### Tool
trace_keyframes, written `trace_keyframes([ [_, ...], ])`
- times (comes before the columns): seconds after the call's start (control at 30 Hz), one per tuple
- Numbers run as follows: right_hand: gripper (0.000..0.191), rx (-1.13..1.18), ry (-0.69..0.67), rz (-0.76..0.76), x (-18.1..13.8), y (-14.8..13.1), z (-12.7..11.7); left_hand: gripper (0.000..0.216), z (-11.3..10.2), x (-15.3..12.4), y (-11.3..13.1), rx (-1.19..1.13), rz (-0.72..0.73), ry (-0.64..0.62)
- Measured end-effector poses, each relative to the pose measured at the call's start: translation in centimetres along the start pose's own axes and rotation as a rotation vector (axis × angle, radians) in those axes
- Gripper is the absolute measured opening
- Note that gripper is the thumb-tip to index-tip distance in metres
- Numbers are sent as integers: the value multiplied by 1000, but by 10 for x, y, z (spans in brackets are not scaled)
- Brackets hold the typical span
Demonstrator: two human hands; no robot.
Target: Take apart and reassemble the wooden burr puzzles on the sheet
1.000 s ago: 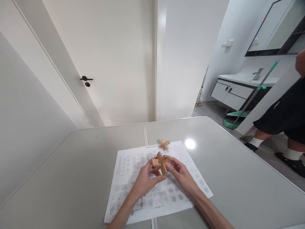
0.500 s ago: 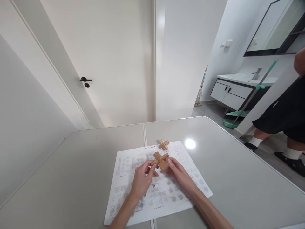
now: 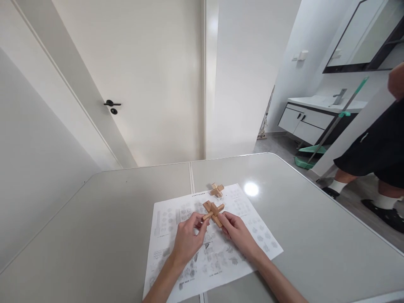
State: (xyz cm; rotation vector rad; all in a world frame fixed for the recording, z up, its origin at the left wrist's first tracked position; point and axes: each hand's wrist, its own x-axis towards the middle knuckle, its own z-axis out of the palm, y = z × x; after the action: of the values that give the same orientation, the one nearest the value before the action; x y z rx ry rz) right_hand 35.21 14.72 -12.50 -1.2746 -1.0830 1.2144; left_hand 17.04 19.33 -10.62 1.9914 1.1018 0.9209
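Pinching the tan wooden cross-shaped block cluster (image 3: 213,209) from opposite sides, the left hand (image 3: 189,236) closes thumb and fingers on one bar's end while the right hand (image 3: 238,232) holds another bar near its tip, a grip that probably steadies the piece and leaves its crossing visible. The cluster sits over the white rectangular printed paper sheet (image 3: 164,242), spread on the glossy grey desk (image 3: 94,240), likely to keep the small figures in sight, while a second, smaller tan wooden cross (image 3: 216,190) rests near the sheet's far edge, apart from both hands, perhaps to leave them room.
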Motion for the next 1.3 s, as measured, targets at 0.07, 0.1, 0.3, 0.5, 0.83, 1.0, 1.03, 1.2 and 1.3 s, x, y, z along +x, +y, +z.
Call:
trace_keyframes([
  [0.07,51,-5,-2,-1,0,0,1,12,0,0,0,19,16,4],
  [0.1,51,-11,-8,0,0,-1,1,11,0,-1,-1,25,23,3],
  [0.3,51,-73,-99,-5,-3,-7,2,13,-1,-1,-1,54,46,-4],
  [0.5,27,-470,43,-318,-9,0,2,23,-2,2,4,-70,-48,47],
  [0.83,34,-304,153,-307,-6,1,5,24,-6,7,0,-49,69,103],
  [1.0,41,56,56,-136,0,-5,3,33,-3,5,-3,23,151,91],
  [1.03,41,100,46,-124,1,-5,2,39,-1,4,-4,25,148,100],
  [1.2,42,187,70,-110,3,-4,-1,43,4,-1,-10,153,111,138],
  [1.3,42,206,61,-103,2,-3,-1,35,5,-4,-16,281,202,10],
])
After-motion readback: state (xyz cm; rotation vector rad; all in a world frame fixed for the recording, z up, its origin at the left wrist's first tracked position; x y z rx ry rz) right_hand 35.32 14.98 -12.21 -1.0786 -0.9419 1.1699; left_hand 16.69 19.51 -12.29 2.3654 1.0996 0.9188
